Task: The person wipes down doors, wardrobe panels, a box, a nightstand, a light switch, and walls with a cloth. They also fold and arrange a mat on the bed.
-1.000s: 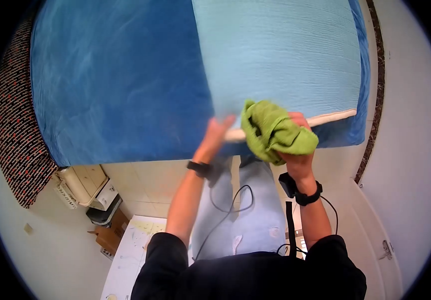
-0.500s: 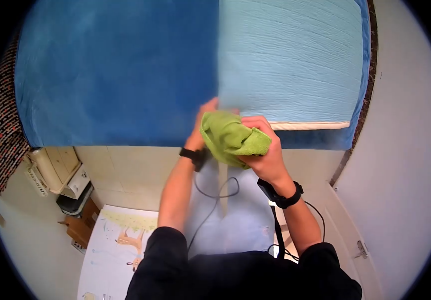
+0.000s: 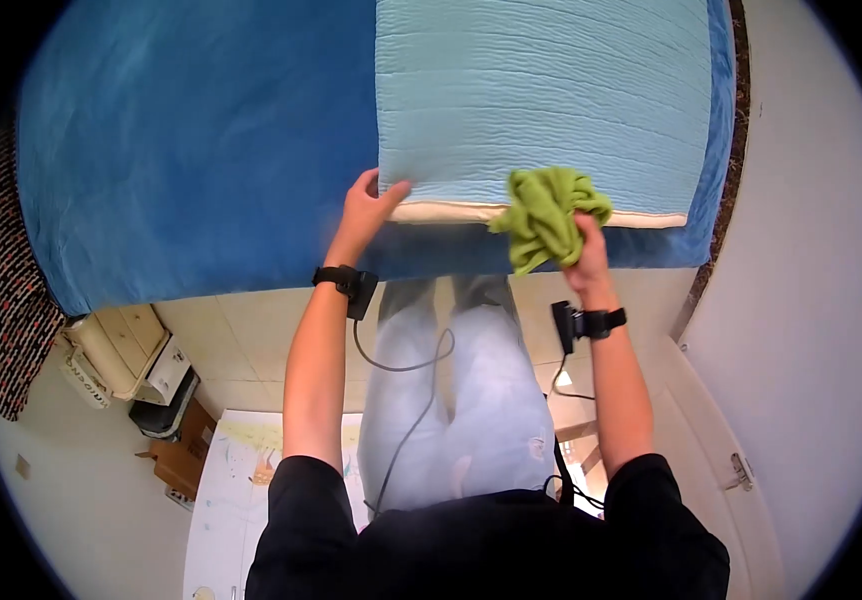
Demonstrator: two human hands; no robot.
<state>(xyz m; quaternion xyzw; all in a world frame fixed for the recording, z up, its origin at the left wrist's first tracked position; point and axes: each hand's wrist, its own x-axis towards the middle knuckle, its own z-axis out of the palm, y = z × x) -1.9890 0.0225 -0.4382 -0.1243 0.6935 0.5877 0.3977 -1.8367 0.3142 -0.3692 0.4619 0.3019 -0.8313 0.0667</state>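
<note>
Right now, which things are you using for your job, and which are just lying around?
Probably the job:
- green cloth, in the right hand
- light blue pad, left hand at its corner

Probably just lying around:
- cardboard box
- black patterned fabric

A bed [image 3: 181, 120] wears a smooth, deep blue cover [image 3: 241, 200]. Directly on its right part lies a light blue quilted pad [image 3: 551, 110], spread flat, with a cream edge [image 3: 451, 212] along the near side. Blue cover shows left of the pad, and narrowly along its right and near sides.
</note>
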